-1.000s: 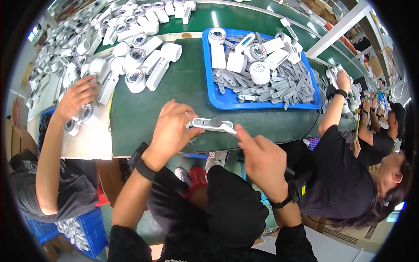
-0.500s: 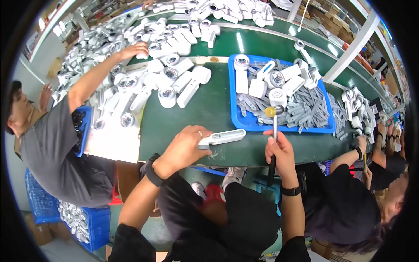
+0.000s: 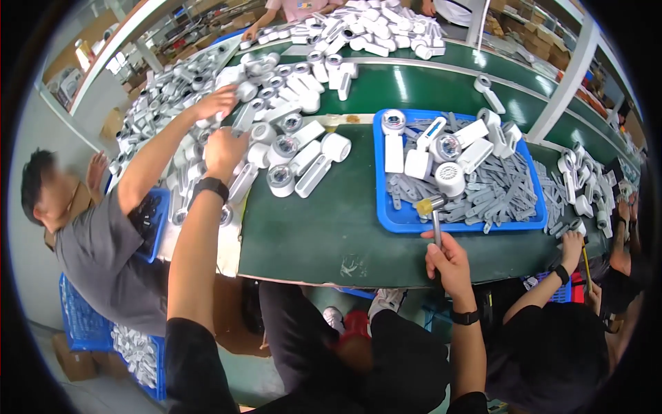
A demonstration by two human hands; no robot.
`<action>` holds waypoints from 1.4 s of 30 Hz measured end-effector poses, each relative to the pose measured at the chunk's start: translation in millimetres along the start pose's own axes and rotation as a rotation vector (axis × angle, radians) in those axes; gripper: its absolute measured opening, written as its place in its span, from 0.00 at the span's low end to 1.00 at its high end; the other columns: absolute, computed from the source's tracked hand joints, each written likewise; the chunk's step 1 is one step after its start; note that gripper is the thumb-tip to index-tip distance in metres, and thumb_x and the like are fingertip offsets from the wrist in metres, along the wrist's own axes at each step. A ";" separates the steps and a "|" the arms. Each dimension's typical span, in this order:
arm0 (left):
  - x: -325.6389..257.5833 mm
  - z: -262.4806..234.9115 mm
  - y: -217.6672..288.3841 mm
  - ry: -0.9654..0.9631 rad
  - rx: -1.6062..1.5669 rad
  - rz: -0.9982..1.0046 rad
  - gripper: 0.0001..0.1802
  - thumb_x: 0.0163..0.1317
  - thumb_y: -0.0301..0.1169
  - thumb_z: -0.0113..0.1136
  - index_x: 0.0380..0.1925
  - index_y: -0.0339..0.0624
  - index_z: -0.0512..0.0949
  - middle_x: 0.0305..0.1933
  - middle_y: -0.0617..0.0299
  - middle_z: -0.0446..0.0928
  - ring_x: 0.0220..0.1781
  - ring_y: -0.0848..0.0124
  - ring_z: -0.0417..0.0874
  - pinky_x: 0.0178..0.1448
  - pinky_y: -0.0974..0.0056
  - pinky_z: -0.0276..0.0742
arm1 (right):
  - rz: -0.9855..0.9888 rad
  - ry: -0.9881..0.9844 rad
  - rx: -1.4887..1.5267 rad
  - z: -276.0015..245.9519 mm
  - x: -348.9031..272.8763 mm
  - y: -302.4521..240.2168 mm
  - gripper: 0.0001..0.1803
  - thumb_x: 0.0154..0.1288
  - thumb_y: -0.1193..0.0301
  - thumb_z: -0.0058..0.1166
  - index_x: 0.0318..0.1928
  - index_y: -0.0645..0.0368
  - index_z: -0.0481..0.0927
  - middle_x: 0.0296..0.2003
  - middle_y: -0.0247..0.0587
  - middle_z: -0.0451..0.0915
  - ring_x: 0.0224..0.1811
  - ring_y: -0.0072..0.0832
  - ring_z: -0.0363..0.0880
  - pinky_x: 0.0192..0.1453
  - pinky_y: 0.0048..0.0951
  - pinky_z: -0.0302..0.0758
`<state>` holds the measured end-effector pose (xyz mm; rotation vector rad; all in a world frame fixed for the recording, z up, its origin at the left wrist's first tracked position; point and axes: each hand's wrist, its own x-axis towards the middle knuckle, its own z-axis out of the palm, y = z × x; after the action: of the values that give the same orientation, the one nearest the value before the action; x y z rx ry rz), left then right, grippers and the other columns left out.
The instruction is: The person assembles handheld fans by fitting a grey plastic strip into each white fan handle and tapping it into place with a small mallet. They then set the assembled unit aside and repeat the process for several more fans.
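My right hand [image 3: 449,259] has its fingers wrapped tight round the handle of a small hammer [image 3: 433,215], whose yellowish head sits at the near rim of the blue tray [image 3: 388,219]. My left hand [image 3: 224,150] is curled over white plastic handheld devices [image 3: 303,162] piled on the green surface [image 3: 331,238], though I cannot tell whether it grips one. The tray holds flat grey strips [image 3: 500,196] and more white round-headed devices.
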<state>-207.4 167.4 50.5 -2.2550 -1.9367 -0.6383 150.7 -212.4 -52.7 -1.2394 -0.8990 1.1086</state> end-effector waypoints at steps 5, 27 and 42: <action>32.8 24.6 -20.0 -0.079 0.111 -0.005 0.29 0.63 0.51 0.65 0.51 0.36 0.86 0.52 0.37 0.86 0.57 0.41 0.87 0.63 0.45 0.82 | 0.009 -0.012 0.039 3.9 0.3 0.1 0.15 0.82 0.70 0.51 0.63 0.62 0.77 0.23 0.28 0.72 0.22 0.15 0.69 0.28 0.21 0.66; -28.5 122.8 276.1 -0.097 -0.353 0.432 0.43 0.57 0.49 0.74 0.69 0.36 0.75 0.62 0.40 0.82 0.65 0.47 0.83 0.71 0.52 0.79 | 0.004 -0.010 0.065 6.5 -2.7 5.3 0.08 0.81 0.71 0.53 0.53 0.61 0.76 0.24 0.29 0.74 0.21 0.16 0.72 0.26 0.21 0.70; -149.4 -29.3 169.8 -0.274 -1.843 -0.164 0.37 0.70 0.22 0.68 0.75 0.30 0.61 0.63 0.52 0.78 0.62 0.63 0.83 0.68 0.54 0.85 | 0.056 -0.025 0.102 -13.9 -1.0 6.1 0.12 0.82 0.72 0.52 0.59 0.59 0.71 0.28 0.36 0.79 0.15 0.19 0.73 0.19 0.22 0.68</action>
<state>-66.3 -11.8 53.6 -2.7425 -1.6088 -3.2533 162.8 -217.0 -60.6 -1.1754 -0.8209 1.2020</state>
